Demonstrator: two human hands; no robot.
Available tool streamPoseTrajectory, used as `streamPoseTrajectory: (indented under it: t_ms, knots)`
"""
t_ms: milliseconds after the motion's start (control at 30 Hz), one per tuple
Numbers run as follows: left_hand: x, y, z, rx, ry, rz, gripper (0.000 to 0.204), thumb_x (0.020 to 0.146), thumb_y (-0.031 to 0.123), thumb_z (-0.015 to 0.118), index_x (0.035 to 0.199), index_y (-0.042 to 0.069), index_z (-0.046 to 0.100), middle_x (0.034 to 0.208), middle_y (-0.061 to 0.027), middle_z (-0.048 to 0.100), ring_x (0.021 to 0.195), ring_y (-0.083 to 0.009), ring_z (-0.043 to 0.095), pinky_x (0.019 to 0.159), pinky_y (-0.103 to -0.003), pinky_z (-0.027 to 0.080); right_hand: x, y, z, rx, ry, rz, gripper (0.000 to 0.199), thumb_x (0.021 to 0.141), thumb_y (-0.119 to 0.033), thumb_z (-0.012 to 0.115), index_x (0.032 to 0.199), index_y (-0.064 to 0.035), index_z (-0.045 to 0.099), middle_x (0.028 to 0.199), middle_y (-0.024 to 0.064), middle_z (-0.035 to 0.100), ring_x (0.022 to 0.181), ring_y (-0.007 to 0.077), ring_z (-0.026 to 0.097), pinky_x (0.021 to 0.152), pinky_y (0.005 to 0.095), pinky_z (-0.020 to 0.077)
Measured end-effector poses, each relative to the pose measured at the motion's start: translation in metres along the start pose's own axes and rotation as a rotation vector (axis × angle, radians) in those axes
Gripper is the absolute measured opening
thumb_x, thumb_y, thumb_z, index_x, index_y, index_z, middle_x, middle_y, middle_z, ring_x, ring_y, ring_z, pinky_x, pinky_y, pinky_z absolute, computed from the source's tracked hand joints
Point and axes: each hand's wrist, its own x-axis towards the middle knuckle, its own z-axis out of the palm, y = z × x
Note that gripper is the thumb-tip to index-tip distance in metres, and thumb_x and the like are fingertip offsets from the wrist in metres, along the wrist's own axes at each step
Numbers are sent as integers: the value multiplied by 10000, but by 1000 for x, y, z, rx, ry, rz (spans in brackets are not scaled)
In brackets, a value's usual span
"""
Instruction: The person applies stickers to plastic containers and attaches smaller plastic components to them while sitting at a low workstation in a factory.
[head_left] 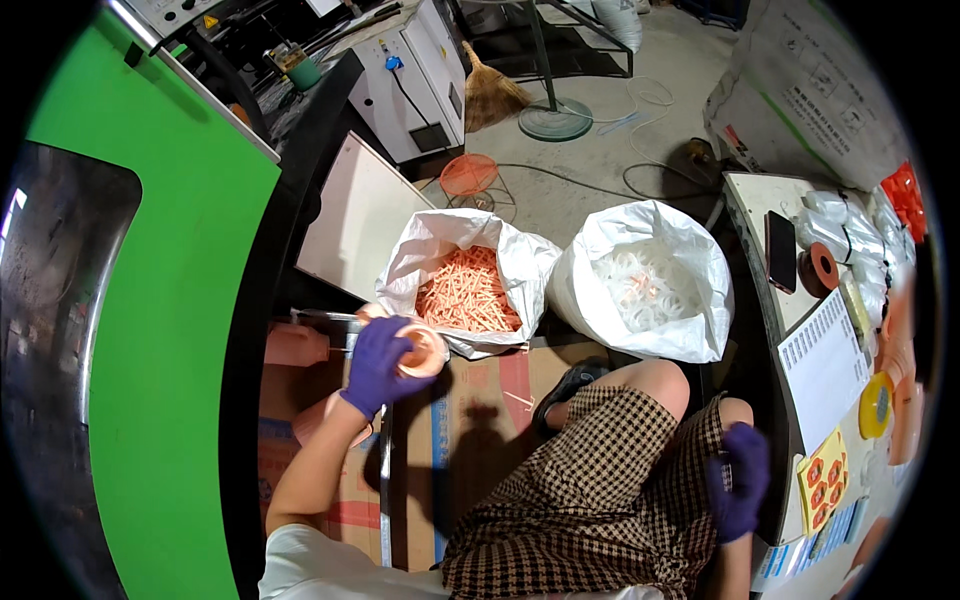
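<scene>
My left hand (381, 366), in a purple glove, is closed around a peach-coloured hollow plastic part (424, 352) with a round open mouth. It is held over the cardboard, just in front of a white sack (412, 238) filled with thin peach plastic strips (468, 290). Other peach plastic pieces (295, 345) lie left of that hand, partly hidden by the forearm. My right hand (738, 482), also purple-gloved, is beside my right knee near the side table; its fingers are blurred and partly hidden.
A second white sack (590, 262) holds whitish translucent rings (645, 285). A green machine panel (180, 300) rises on the left. The table on the right carries a phone (780, 252), a tape roll (818, 270), a paper sheet (826, 365) and bagged items. Cardboard (480, 400) covers the floor.
</scene>
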Motion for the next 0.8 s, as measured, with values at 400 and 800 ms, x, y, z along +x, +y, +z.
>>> streamPoseTrajectory:
  t_ms: [400, 800]
  knots:
    - [69, 248, 46, -369, 34, 151, 447, 736, 313, 820, 1063, 68, 638, 1175, -171, 644, 1104, -374, 615, 1046, -534, 439, -19, -34, 106, -438, -559, -77, 219, 923, -295, 606, 1098, -169, 645, 803, 107, 678, 597, 270, 663, 429, 411, 478]
    - [109, 179, 68, -309, 138, 113, 715, 723, 318, 823, 1311, 36, 529, 1297, -208, 588, 1221, -412, 557, 1086, -538, 395, 51, -27, 97, 61, -381, -453, 740, 696, -175, 778, 1381, -158, 498, 1488, 204, 411, 1119, 431, 596, 851, 479, 537]
